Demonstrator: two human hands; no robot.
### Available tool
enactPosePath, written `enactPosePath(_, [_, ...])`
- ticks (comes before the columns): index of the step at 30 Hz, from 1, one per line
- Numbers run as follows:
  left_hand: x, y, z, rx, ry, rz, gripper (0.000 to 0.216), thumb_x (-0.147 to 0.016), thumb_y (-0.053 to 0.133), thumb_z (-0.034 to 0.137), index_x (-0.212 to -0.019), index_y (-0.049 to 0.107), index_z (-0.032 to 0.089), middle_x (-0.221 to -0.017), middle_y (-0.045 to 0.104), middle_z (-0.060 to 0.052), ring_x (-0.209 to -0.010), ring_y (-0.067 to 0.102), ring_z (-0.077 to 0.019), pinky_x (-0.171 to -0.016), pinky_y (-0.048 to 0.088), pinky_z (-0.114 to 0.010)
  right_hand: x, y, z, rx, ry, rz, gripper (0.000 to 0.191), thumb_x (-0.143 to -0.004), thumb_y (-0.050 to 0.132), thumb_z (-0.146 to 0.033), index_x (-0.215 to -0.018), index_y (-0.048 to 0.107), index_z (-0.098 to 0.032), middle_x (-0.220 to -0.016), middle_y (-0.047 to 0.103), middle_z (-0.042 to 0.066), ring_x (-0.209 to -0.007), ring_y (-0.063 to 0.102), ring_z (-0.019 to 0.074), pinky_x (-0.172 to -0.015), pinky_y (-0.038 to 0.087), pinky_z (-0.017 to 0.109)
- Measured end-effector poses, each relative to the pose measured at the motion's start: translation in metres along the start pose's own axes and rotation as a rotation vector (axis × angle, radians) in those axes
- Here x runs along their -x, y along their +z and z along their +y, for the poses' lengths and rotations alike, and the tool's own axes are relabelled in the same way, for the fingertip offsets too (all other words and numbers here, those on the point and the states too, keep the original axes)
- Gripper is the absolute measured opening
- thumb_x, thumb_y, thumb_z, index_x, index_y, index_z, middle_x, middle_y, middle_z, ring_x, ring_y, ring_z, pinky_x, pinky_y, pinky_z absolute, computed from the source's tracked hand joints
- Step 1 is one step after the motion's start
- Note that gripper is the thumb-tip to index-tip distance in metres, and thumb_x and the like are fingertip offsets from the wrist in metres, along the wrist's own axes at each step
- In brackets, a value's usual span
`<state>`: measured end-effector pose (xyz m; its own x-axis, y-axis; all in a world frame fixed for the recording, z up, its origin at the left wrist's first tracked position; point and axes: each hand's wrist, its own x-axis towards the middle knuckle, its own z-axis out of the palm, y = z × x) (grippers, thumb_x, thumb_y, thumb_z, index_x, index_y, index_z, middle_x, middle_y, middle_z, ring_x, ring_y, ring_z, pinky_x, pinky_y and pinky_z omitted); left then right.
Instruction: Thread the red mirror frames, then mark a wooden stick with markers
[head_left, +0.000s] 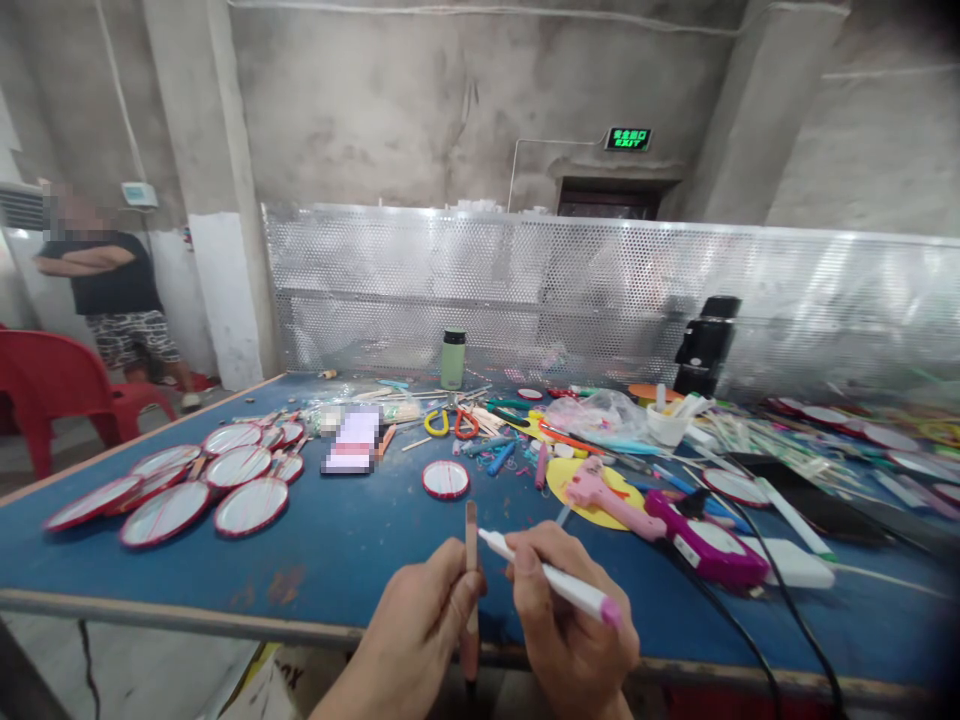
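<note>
My left hand grips a flat wooden stick upright near the table's front edge, the thumb pressed along it. A white marker pen with a pink end is held in my right hand like a writing tool. Its white tip points left and lies very close to the stick; whether they touch, I cannot tell. Straight ahead on the blue table is a small round white disc with a red rim. To the right lies a pink glue gun on a yellow sheet.
Several red-rimmed discs pile up at left, beside a phone. A purple device and black cables lie at right. Farther back stand a green cup, a black flask and a white cup. A person stands far left.
</note>
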<state>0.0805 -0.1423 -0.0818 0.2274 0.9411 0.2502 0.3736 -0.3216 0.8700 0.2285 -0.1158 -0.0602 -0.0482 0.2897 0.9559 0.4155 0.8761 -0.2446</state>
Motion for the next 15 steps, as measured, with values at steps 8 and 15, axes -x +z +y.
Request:
enactPosePath(8, [-0.0006,-0.0008,0.0005,0.011,-0.001,-0.004,0.032,-0.103,0.034,0.044,-0.093,0.054,0.021,-0.056,0.064,0.002,-0.059,0.062,-0.0185,-0.067,0.043,-0.025,-0.0008,-0.0002,0.0007,0.01,-0.001,0.002,0.019,-0.09,0.053,-0.008,-0.08,0.063,-0.02,-0.062,0.065,-0.002,-0.049,0.063,0.0103,-0.05,0.048,0.019])
enactPosePath(15, [-0.0005,-0.0001,-0.0003,0.013,-0.012,-0.006,0.031,-0.103,0.035,0.044,-0.091,0.053,0.021,-0.057,0.061,0.003,-0.058,0.06,-0.0176,-0.067,0.042,-0.025,-0.0005,-0.0004,-0.0001,0.027,-0.007,-0.008,0.019,-0.09,0.053,-0.008,-0.079,0.063,-0.02,-0.061,0.065,-0.003,-0.05,0.062,0.0096,-0.052,0.047,0.018])
